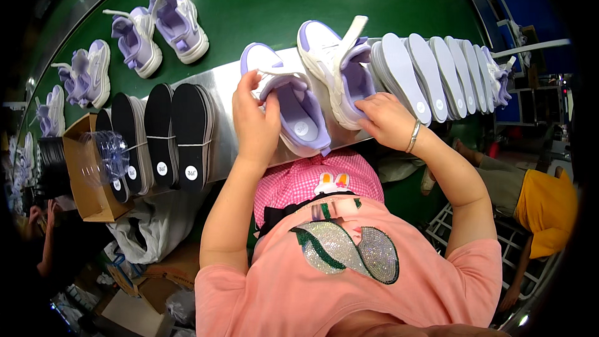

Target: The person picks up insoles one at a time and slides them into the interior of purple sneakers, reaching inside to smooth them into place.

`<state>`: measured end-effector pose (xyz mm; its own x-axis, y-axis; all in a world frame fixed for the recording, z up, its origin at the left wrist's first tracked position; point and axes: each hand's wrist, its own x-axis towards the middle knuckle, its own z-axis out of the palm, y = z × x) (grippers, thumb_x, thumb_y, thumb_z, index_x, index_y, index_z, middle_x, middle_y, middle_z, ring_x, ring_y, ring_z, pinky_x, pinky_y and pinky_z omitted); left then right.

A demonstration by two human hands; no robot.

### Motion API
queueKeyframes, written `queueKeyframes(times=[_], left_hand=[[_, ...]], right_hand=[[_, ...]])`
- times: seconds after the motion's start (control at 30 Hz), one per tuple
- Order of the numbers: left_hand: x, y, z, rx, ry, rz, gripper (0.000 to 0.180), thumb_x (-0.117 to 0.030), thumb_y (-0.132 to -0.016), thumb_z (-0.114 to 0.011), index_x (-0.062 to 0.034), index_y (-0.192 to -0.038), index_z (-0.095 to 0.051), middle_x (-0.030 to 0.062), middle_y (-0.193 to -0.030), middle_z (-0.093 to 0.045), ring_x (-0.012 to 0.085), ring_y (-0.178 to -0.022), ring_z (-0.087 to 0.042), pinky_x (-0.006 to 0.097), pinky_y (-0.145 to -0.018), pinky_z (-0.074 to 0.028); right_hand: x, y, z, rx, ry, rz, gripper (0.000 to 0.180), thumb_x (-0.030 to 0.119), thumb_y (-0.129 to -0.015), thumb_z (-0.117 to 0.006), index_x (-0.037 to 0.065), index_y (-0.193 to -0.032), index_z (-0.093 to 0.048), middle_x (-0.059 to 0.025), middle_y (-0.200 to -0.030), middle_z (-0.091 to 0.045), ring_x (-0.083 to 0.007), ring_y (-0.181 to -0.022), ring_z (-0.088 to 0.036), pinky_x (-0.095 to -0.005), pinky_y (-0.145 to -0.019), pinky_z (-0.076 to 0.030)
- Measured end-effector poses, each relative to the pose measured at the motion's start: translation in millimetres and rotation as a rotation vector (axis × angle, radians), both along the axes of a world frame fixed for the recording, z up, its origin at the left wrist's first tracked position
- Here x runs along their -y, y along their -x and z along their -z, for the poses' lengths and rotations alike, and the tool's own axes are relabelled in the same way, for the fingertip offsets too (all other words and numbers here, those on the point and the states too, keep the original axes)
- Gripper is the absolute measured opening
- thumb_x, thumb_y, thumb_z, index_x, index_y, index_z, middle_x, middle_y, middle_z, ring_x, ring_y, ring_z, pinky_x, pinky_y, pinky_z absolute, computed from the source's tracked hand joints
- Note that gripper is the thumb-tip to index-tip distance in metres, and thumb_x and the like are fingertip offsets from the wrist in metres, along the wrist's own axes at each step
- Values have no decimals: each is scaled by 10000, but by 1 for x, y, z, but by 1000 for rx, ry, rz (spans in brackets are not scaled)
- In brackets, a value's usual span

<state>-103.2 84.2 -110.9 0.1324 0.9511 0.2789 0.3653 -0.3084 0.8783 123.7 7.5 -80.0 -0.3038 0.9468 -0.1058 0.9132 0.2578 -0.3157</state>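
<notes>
Two white and lavender sneakers stand side by side before me on a metal ledge. My left hand [254, 122] grips the left sneaker [264, 60] at its side, with the thumb at the collar opening and the fingers by the tongue. Inside that shoe lies a lavender insole [301, 112] with a round white sticker at the heel. My right hand [390, 120] pinches the collar of the right sneaker [322, 56] near its heel, fingertips partly inside the opening. This shoe's pale strap sticks up from the tongue. How its inside is lined near my fingers is hidden.
Stacks of light grey insoles [404, 75] line the ledge at right. Tied black insole stacks [192, 122] and a cardboard box [80, 175] holding clear plastic stand at left. More sneakers [178, 22] rest on the green surface [268, 0]. A person in yellow [549, 206] is at right.
</notes>
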Motion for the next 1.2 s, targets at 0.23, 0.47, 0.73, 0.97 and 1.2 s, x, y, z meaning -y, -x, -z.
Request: queueKeyframes(times=[0.23,0.47,0.73,0.97,1.2], left_hand=[[52,-23,-22,-582,-201,463,345,-209,-671,-659,-48,-946,-526,94,-800,-553,250,-712,-508,352,-678,-353],[30,5,-20,-687,-295,301,274,-166,-653,-605,-63,-899,-547,72,-741,-552,226,-730,-512,357,-692,-347],[45,-25,-38,-361,-385,260,230,-83,-680,-599,-34,-896,-539,107,-850,-555,273,-800,-522,363,-716,-389],[42,-80,-59,280,539,519,374,-128,-758,-603,17,-1078,-473,108,-986,-566,201,-937,-522,318,-818,-398],[42,-95,-50,887,905,715,483,-201,-756,-641,-14,-1136,-409,108,-995,-549,184,-947,-512,316,-863,-377]], right_hand=[[-17,-69,-8,-363,-254,385,183,167,-762,-550,40,-893,-562,-127,-846,-577,-289,-817,-522,-358,-728,-416],[13,-182,45,174,-99,904,401,251,-692,-632,50,-1005,-482,-162,-1011,-511,-308,-922,-494,-363,-814,-404],[16,-173,24,163,13,965,462,286,-669,-666,59,-1007,-449,-146,-922,-559,-344,-874,-522,-385,-752,-415],[26,-121,-38,-934,-57,791,165,125,-741,-614,28,-846,-532,-2,-764,-532,-69,-717,-485,-200,-649,-395],[48,-18,-56,-791,42,253,152,121,-758,-601,-10,-825,-562,-93,-771,-547,-174,-694,-535,-279,-622,-428]])
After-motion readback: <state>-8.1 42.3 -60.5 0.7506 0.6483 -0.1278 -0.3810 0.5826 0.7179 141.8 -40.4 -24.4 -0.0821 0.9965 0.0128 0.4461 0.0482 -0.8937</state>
